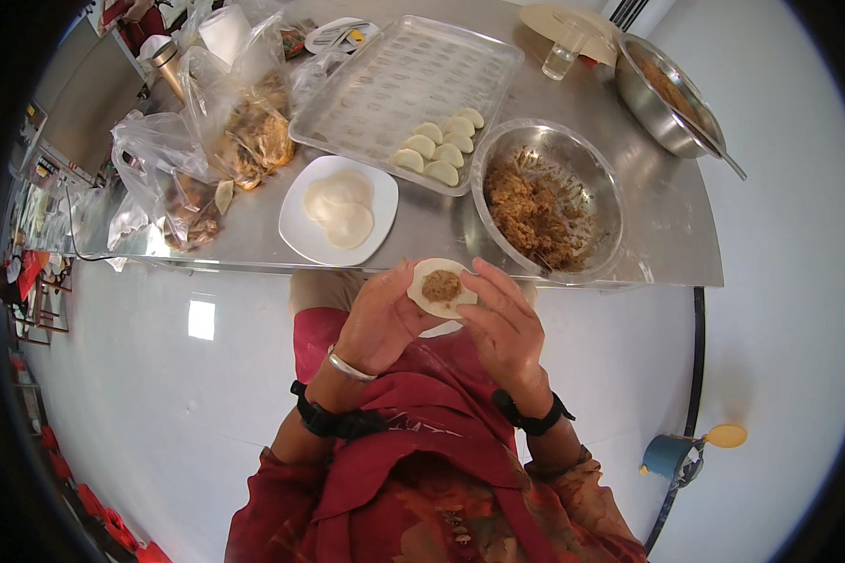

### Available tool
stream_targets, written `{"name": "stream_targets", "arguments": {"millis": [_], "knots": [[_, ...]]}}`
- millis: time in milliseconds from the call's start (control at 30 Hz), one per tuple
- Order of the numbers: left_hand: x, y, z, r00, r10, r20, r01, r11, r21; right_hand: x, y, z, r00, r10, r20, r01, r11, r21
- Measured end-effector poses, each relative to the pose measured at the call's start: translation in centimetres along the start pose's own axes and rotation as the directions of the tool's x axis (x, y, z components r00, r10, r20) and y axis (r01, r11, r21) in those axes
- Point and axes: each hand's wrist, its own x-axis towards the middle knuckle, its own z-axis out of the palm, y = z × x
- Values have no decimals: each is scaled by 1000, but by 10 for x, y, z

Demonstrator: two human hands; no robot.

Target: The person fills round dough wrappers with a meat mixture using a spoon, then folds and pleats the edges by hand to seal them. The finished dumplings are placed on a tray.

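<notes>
Between my two hands, just off the table's front edge, is a round dumpling wrapper (422,281) with a mound of brown filling (441,286) at its middle. My left hand (382,317) grips the wrapper's left side. With its fingers on the right edge, my right hand (505,320) holds the other side. A white square plate (299,225) bearing several loose wrappers (348,225) stands ahead to the left. Ahead to the right is a steel bowl (609,211) of brown filling (531,211). Folded dumplings (441,171) lie in rows at the near right corner of a metal tray (366,91).
Plastic bags of brown food (253,141) and a paper roll (225,32) crowd the table's left. A second steel bowl (665,98) with a utensil handle (725,158) sits far right, near a clear glass (562,60). A blue bin (665,456) stands on the floor.
</notes>
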Motion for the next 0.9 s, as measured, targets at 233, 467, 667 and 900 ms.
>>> {"name": "stream_targets", "arguments": {"millis": [233,467,667,900], "knots": [[-3,-5,5,997,69,-26,-66,991,117,10,-4,3,1000,11,-29,-11,1000,2],[-11,-7,16,988,147,47,-144,763,631,16,-2,3,999,31,-25,-31,999,19],[-13,-5,18,982,191,6,-121,597,793,20,-5,5,998,53,-31,-51,997,57],[-7,-8,19,915,382,130,-342,561,754,26,-5,12,994,96,-50,-90,988,122]]}}
